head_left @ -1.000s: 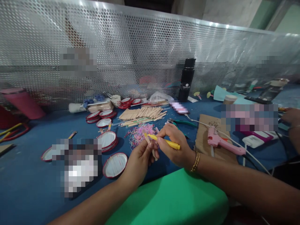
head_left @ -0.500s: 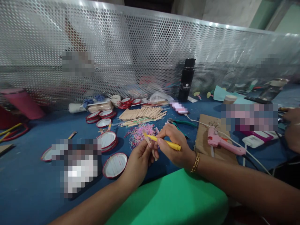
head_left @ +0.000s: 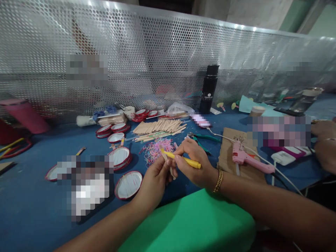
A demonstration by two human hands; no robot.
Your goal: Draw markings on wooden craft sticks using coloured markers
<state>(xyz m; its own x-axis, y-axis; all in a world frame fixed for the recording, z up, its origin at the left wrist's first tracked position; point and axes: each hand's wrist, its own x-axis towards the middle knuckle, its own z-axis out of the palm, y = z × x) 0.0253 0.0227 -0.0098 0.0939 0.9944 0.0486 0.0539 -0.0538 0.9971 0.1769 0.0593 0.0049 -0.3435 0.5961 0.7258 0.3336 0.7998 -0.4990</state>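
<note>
A flat wooden stick (head_left: pixel 165 154) is pinched in my left hand (head_left: pixel 156 177), its upper end coloured yellow. My right hand (head_left: pixel 194 161) grips a yellow marker (head_left: pixel 191 162), whose tip touches or nearly touches the stick's coloured end. Just behind the hands lies a tangled heap of pink, purple and blue loops (head_left: pixel 157 148). Farther back is a pile of plain wooden sticks (head_left: pixel 159 126). Round red-rimmed lids (head_left: pixel 128 184) lie left of my left hand, some of them stacked.
Green-handled pliers (head_left: pixel 201 142) lie behind my right hand. To the right, a pink glue gun (head_left: pixel 240 155) rests on cardboard (head_left: pixel 228 140), with cables around it. A black bottle (head_left: pixel 209 90) stands before the perforated metal screen (head_left: pixel 168 52). Another person's hand (head_left: pixel 325 140) is at the far right.
My right hand and the yellow marker have shifted very slightly to the left. The other person's hand at the right edge has moved a little. My left hand holds almost the same pose.
</note>
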